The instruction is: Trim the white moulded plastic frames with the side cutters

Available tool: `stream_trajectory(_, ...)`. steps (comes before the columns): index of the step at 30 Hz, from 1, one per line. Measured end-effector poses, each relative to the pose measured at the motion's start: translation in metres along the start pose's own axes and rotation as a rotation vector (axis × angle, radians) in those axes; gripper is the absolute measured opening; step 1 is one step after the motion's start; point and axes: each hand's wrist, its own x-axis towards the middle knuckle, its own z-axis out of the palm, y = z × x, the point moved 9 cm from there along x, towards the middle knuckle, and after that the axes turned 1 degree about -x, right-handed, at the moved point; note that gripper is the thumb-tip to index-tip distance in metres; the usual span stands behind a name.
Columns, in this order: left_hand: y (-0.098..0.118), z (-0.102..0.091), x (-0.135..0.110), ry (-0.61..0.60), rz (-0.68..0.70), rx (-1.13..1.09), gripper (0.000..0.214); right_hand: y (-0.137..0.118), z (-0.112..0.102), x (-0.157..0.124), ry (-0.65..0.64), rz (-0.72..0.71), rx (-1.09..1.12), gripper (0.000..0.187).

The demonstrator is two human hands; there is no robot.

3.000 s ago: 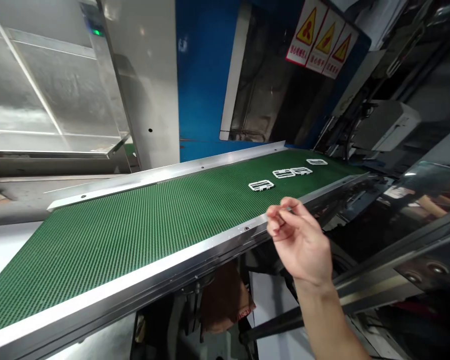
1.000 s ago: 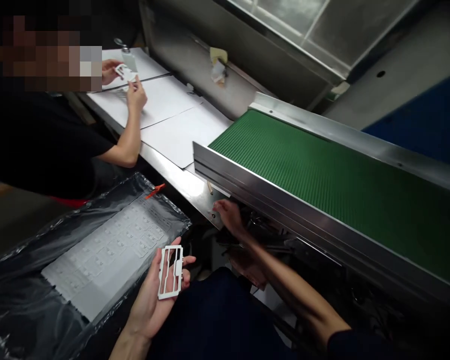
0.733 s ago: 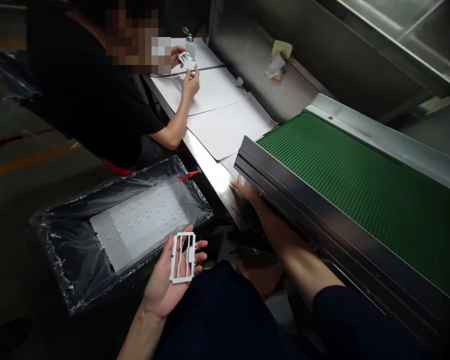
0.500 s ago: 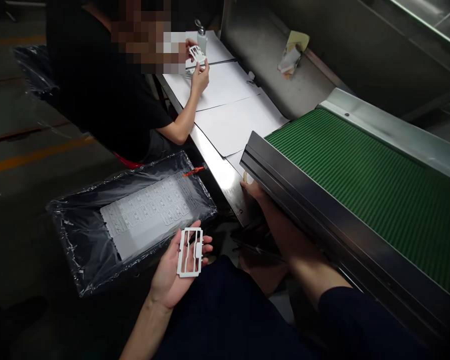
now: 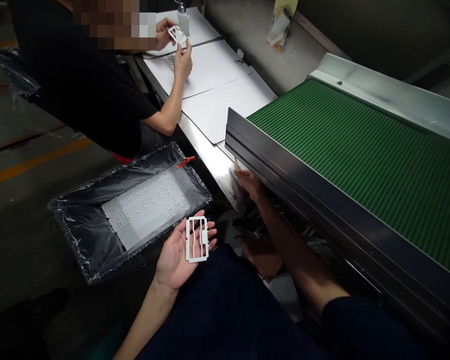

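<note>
My left hand (image 5: pixel 176 250) is palm up with a thin white plastic frame (image 5: pixel 188 240) lying across its palm and fingers. The frame is rectangular, with lengthwise bars and small tabs on one side. My right hand (image 5: pixel 250 183) reaches to the near end of the metal-edged table (image 5: pixel 225 175), beside the conveyor's dark side rail (image 5: pixel 270 160). Its visible fingers are stretched out, and part of the hand is hidden by the rail. To the left, a plastic-lined box (image 5: pixel 75 240) contains rows of similar flat pieces (image 5: pixel 150 197) on a pale sheet.
A co-worker's hands (image 5: pixel 183 62) hold another white frame (image 5: pixel 177 35) over white sheets (image 5: pixel 217 105) on the table. Near them stands a pump bottle (image 5: pixel 183 20). The green ribbed conveyor belt (image 5: pixel 352 160) fills the right. An orange object (image 5: pixel 186 162) rests on the box's rim.
The view has shifted, so the table and conveyor sit further left and higher. A pale ring beside my right hand is no longer visible. My left hand still supports the white frame.
</note>
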Motion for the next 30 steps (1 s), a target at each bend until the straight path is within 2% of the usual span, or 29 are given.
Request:
stream_trajectory(3, -0.006, -0.001, 0.004, 0.004, -0.01, -0.011, 0.041, 0.031, 0.01, -0.047, -0.087, 0.184, 0.17, 0.03)
stream_trajectory(7, -0.012, 0.0, 0.01, 0.01, -0.022, -0.012, 0.042, 0.056, 0.025, -0.13, -0.257, 0.309, 0.382, 0.038)
stream_trajectory(9, -0.015, 0.001, 0.013, 0.018, -0.027, -0.007, 0.043, 0.06, 0.033, -0.167, -0.354, 0.328, 0.481, 0.039)
stream_trajectory(11, -0.017, 0.002, 0.015, 0.026, -0.024, -0.005, 0.043, 0.056, 0.032, -0.19, -0.371, 0.254, 0.452, 0.036)
stream_trajectory(14, -0.02, 0.005, 0.016, 0.027, -0.002, 0.007, 0.042, 0.04, 0.028, -0.206, -0.317, 0.083, 0.237, 0.024)
stream_trajectory(17, -0.022, 0.01, 0.017, 0.025, 0.028, 0.047, 0.042, 0.023, 0.031, -0.211, -0.24, 0.029, 0.145, 0.009)
stream_trajectory(20, -0.024, 0.013, 0.016, 0.039, 0.062, 0.081, 0.041, 0.005, 0.03, -0.211, -0.12, -0.007, 0.123, 0.017)
stream_trajectory(25, -0.026, 0.012, 0.014, 0.052, 0.079, 0.126, 0.039, -0.007, 0.035, -0.21, -0.144, -0.034, 0.159, 0.019)
stream_trajectory(27, -0.018, 0.007, 0.013, 0.065, 0.1, 0.217, 0.036, -0.008, 0.031, -0.21, -0.134, -0.057, 0.104, 0.019)
stream_trajectory(30, 0.008, -0.003, 0.01, 0.113, 0.161, 0.495, 0.029, -0.006, 0.024, -0.21, -0.125, -0.075, 0.024, 0.017)
